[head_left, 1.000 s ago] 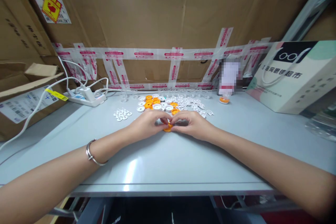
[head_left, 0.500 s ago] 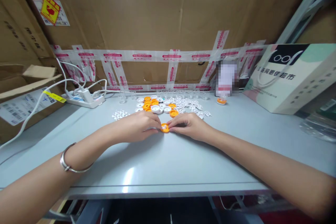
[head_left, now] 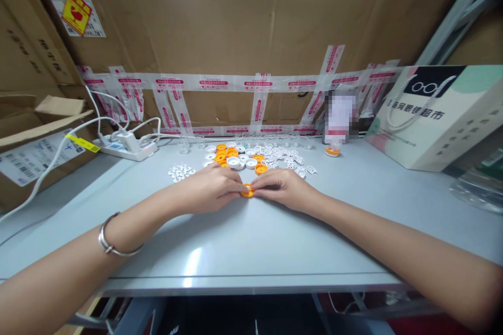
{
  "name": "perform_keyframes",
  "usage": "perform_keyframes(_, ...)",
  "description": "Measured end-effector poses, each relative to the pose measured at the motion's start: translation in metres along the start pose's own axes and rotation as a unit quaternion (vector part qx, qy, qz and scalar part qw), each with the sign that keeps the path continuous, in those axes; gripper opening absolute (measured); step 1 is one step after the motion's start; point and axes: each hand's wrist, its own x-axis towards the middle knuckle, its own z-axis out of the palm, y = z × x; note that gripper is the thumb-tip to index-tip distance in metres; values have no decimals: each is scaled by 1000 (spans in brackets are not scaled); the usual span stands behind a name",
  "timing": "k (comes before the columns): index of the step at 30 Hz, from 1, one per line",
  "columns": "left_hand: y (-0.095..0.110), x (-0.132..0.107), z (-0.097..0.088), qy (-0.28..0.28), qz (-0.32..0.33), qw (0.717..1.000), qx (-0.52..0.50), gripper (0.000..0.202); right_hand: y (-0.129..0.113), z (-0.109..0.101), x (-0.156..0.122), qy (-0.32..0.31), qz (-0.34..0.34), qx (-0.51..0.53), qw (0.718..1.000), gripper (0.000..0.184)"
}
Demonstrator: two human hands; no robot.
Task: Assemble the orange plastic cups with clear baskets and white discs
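Observation:
A round, shallow orange cap [head_left: 247, 194] rests on the grey tabletop, between my two hands. My left hand [head_left: 212, 188] is closed at its left side, with a fingertip reaching over the rim into the inside. From the right, my right hand [head_left: 288, 188] pinches the rim between thumb and fingers. A bit of white shows under the left fingertip, mostly covered. Just beyond the hands lies a group of orange and white caps [head_left: 261, 169], with a heap of small white plastic pieces [head_left: 281, 155] to its right. Smaller white parts [head_left: 181, 172] sit beyond my left hand.
A power strip [head_left: 133, 153] with white cables stands at the back left, near an open cardboard box [head_left: 43, 152]. Clear round pieces [head_left: 184, 147] line the back. At right are a small orange-based container [head_left: 332, 151], a paper bag [head_left: 422, 120] and a clear bottle [head_left: 479, 186].
My left hand has shifted slightly right, its fingertip now further over the cap and covering most of the white piece seen inside before. My right hand stays on the rim.

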Motion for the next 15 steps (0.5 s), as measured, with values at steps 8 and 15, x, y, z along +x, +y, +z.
perform_keyframes(8, -1, 0, 0, -12, -9, 1000, 9, 27, -2, -1, 1, 6, -27, -36, 999, 15)
perform_keyframes(15, 1, 0, -2, -26, -14, 999, 19, 27, -1, 1, 1, 13, -55, -91, 994, 16)
